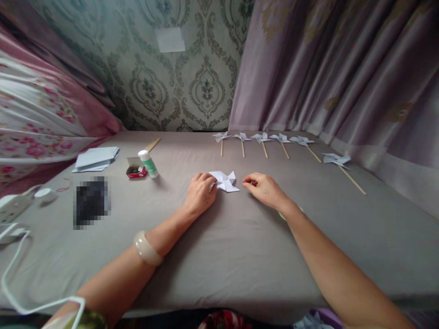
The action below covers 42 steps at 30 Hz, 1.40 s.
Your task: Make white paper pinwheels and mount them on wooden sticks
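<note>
My left hand (pixel 202 192) is closed on the left edge of a white paper pinwheel (pixel 226 181), which has folded blades and no stick showing. To the right of it, a small gap away, my right hand (pixel 262 186) hovers with thumb and fingers pinched together. Whatever may be in that pinch is too small to make out. A pale green edge (pixel 282 215) peeks out by my right wrist; the wrist hides the rest.
Several finished pinwheels on sticks (pixel 264 145) line the back right. At left are a glue bottle (pixel 150 164), a small red open box (pixel 136 172), wooden sticks (pixel 152 145), stacked paper (pixel 96 159), a blurred dark item (pixel 91 202) and a power strip (pixel 15 205) with a white cable.
</note>
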Tool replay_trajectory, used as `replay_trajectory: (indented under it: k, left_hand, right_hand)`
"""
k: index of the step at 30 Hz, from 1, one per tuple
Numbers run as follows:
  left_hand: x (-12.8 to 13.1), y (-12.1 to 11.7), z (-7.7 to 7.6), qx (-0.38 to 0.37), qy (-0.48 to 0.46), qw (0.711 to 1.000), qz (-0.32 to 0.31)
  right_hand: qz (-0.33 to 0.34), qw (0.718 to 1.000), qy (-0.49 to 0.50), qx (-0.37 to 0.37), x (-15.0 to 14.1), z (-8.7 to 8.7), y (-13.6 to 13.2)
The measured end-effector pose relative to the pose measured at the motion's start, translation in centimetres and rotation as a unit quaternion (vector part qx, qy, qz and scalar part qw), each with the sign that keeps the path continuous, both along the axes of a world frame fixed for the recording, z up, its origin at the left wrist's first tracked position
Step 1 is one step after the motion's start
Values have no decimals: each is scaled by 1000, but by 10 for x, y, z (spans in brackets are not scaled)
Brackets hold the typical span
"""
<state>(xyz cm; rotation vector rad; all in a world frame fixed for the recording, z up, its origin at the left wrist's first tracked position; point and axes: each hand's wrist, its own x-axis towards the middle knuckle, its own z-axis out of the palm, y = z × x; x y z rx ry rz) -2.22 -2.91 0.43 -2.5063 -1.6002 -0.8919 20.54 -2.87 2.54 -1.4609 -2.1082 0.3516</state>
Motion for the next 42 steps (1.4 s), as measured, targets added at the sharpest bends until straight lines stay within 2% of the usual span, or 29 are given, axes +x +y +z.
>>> replay_trajectory:
  k: [5,11,14,18,25,42]
  left_hand:
    - [-16,4,-3,30,-34,999,20]
    - [0,-6,0,12,55,996,-71]
    - [3,-8,1,-3,105,991,-88]
    - [3,-8,4,-27,118,988,-99]
    - [2,-8,3,-44,104,987,-111]
    - [2,-6,0,-51,107,987,-112]
  right_hand:
    - [-16,999,40,33,-19,-10,9]
    - [77,996,48,18,-27,-13,26]
    - [95,995,31,13,-29,-14,32]
    - [110,994,-5,4,-32,-12,36]
    - [120,991,-42,-33,-39,-6,46]
    - [96,992,-72,-42,-43,-15,54]
